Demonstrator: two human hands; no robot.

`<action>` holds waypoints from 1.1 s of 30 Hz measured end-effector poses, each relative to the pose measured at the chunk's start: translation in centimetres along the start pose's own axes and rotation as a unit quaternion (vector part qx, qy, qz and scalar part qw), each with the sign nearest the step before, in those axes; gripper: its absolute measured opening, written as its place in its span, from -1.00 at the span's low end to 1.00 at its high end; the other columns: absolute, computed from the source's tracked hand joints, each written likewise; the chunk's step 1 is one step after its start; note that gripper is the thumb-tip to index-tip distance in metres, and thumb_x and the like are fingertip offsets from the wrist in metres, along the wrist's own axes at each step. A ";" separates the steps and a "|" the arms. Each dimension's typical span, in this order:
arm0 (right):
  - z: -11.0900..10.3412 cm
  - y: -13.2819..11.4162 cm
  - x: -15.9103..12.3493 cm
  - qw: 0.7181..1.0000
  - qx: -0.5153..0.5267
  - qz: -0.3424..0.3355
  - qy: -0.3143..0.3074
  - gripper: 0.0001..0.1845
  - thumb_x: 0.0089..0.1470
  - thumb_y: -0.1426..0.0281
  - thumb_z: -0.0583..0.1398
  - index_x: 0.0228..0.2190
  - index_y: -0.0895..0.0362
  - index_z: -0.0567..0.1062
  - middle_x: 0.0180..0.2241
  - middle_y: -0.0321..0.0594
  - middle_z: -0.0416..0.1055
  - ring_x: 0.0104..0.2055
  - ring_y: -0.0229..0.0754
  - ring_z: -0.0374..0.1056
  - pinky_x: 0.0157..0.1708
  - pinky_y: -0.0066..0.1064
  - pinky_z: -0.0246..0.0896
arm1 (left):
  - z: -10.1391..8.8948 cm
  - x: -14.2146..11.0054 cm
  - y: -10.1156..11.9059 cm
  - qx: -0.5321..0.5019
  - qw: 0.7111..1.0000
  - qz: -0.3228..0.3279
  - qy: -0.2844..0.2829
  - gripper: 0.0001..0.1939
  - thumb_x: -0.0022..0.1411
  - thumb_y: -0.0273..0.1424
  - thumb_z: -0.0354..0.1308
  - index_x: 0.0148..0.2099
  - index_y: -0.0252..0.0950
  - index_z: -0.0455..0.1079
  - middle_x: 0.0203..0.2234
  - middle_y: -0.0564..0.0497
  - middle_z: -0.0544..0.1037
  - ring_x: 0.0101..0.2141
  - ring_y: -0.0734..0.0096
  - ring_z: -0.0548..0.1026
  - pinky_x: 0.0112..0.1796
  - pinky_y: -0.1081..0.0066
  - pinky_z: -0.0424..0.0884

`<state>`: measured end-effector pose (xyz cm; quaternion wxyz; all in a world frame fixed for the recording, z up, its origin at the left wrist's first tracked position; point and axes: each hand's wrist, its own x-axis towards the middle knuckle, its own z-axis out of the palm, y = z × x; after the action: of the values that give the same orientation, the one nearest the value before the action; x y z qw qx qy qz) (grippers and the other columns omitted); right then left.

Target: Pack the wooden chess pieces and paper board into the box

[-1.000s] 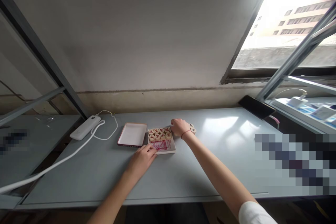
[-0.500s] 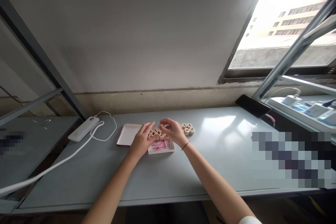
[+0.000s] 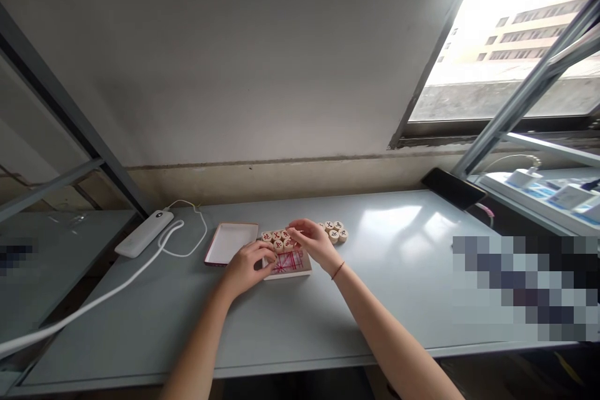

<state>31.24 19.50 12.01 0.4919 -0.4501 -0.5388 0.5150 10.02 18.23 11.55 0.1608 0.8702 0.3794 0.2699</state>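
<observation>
A shallow white box [image 3: 300,272] holds two rows of round wooden xiangqi pieces [image 3: 277,236] with red characters. Red-lined printing shows on the part of its floor nearest me. My left hand [image 3: 246,265] is at the box's left front, fingers curled and thumb meeting them around what looks like a single xiangqi piece [image 3: 272,257]. Over the right end of the rows, my right hand [image 3: 313,242] has its fingers and thumb drawn together at the pieces; what they grip is hidden. Beyond it lie more xiangqi pieces [image 3: 338,231] with dark characters, partly covered by that hand.
The box lid [image 3: 232,244] lies upturned left of the box. A white power bank [image 3: 145,234] and cable [image 3: 107,281] are farther left. A dark phone [image 3: 452,187] leans at the right, near a power strip [image 3: 553,203]. Metal frame posts stand at both sides.
My right hand came left from the loose pieces to the box. My left hand rose over the pieces, then drew back to the box's left front with its fingers curled.
</observation>
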 end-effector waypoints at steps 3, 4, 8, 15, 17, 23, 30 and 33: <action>0.0 0.1 -0.2 0.998 -0.041 -0.024 -0.033 -0.60 -0.03 0.09 0.24 -0.32 0.17 0.45 -0.41 -0.20 0.44 -0.41 -0.25 0.35 -0.46 -0.45 0.27 | 0.0 -0.1 -0.1 0.050 0.999 0.004 -0.020 -0.91 0.11 -0.48 0.18 -0.34 -0.19 0.47 -0.26 0.05 0.55 -0.16 0.31 0.44 -0.10 0.29 0.33; 0.1 0.2 -0.3 0.997 -0.059 -0.033 -0.049 -0.63 -0.01 0.11 0.23 -0.31 0.17 0.45 -0.40 -0.20 0.44 -0.41 -0.25 0.35 -0.45 -0.45 0.27 | 0.0 -0.1 -0.1 0.063 0.998 0.002 -0.022 -0.90 0.10 -0.48 0.18 -0.33 -0.18 0.47 -0.26 0.05 0.55 -0.16 0.30 0.43 -0.10 0.27 0.32; 0.8 -0.2 -0.9 0.979 -0.166 -0.069 -0.097 -0.75 0.02 0.24 0.22 -0.29 0.15 0.49 -0.33 -0.20 0.41 -0.45 -0.30 0.30 -0.46 -0.47 0.24 | -0.1 -0.2 0.4 0.097 0.995 -0.009 -0.018 -0.88 0.13 -0.45 0.15 -0.30 -0.16 0.51 -0.21 0.02 0.53 -0.12 0.25 0.39 -0.12 0.23 0.29; 1.7 -0.9 -1.7 0.932 -0.284 -0.170 -0.147 -0.76 -0.07 0.57 0.19 -0.31 0.10 0.52 -0.34 -0.25 0.33 -0.43 -0.32 0.26 -0.36 -0.46 0.25 | -0.2 -0.2 0.6 0.120 0.992 -0.029 -0.007 -0.86 0.15 -0.46 0.12 -0.30 -0.19 0.51 -0.20 0.00 0.52 -0.13 0.23 0.38 -0.15 0.23 0.30; 1.9 -0.4 -1.6 0.929 -0.295 -0.177 -0.139 -0.75 -0.09 0.59 0.20 -0.31 0.11 0.49 -0.33 -0.24 0.36 -0.45 -0.32 0.28 -0.36 -0.46 0.26 | -0.1 -0.1 0.1 0.128 0.991 -0.035 0.006 -0.80 0.15 -0.52 0.07 -0.28 -0.19 0.49 -0.20 0.00 0.52 -0.12 0.25 0.38 -0.14 0.25 0.29; 2.5 1.5 -1.3 0.888 -0.356 -0.240 -0.164 -0.91 0.00 0.51 0.20 -0.40 0.11 0.48 -0.26 -0.22 0.45 -0.18 -0.20 0.38 -0.19 -0.43 0.25 | 0.3 -0.1 -1.2 0.152 0.985 -0.057 0.061 -0.68 0.15 -0.60 -0.03 -0.17 -0.19 0.47 -0.21 0.00 0.50 -0.12 0.28 0.39 -0.13 0.28 0.31; 2.3 1.0 -1.2 0.837 -0.485 -0.200 -0.154 -0.77 0.01 0.39 0.23 -0.21 0.05 0.49 -0.18 -0.18 0.42 -0.25 -0.18 0.39 -0.36 -0.46 0.20 | 0.7 0.0 -1.5 0.120 0.990 -0.055 0.058 -0.73 0.20 -0.56 -0.02 -0.19 -0.21 0.47 -0.24 -0.02 0.51 -0.16 0.29 0.40 -0.15 0.27 0.33; 2.4 0.7 -1.0 0.816 -0.520 -0.184 -0.171 -0.76 0.02 0.40 0.21 -0.20 0.06 0.48 -0.21 -0.19 0.46 -0.27 -0.18 0.39 -0.40 -0.48 0.14 | 0.8 0.0 -1.3 0.119 0.990 -0.056 0.055 -0.73 0.20 -0.56 -0.02 -0.19 -0.21 0.47 -0.26 -0.03 0.51 -0.18 0.28 0.40 -0.17 0.27 0.34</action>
<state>28.90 18.31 11.29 0.1701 -0.4356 -0.8748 0.1268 9.70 19.07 10.28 0.0497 0.8446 0.4652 0.2604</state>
